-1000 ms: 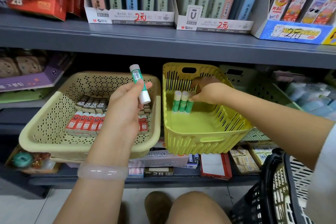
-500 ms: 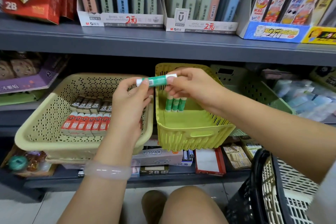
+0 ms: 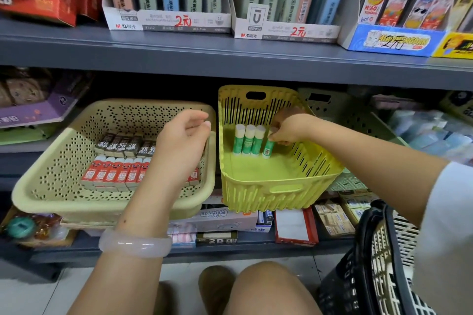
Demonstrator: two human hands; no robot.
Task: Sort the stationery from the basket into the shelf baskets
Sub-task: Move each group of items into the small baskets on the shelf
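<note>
A green glue stick [image 3: 268,147] with a white cap is pinched by the right hand [image 3: 289,128] inside the slotted yellow plastic basket [image 3: 276,186], just right of 3 upright matching glue sticks [image 3: 248,139]. The left hand [image 3: 183,140] is held empty, fingers loosely curled, over the perforated beige basket [image 3: 51,161] left of the yellow one. 0.5 s ago, the stick was held by both hands above the baskets.
</note>
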